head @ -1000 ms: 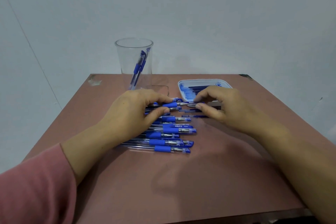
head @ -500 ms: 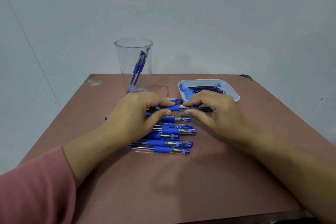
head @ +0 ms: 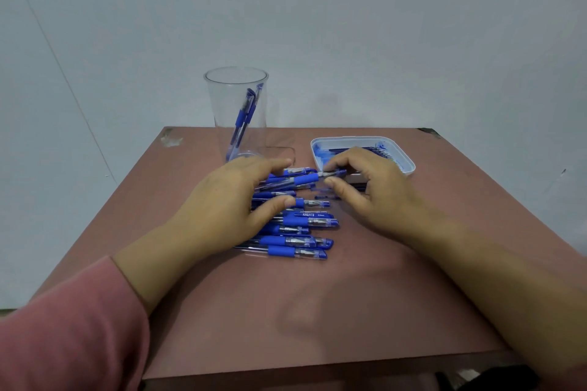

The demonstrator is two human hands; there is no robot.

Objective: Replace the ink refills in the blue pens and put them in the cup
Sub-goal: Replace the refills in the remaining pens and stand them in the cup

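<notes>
While my left hand grips the pen barrel and my right hand pinches its tip section, I should pull straight along the axis.

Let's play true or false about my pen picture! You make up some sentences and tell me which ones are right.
1. The cup stands upright with pens in it. True.
2. The tray is left of the cup. False: it sits to the cup's right.
3. The right hand pinches the tip of a pen that the left hand holds. True.
4. The loose pens on the table are red. False: they are blue.
5. The left arm has a pink sleeve. True.
</notes>
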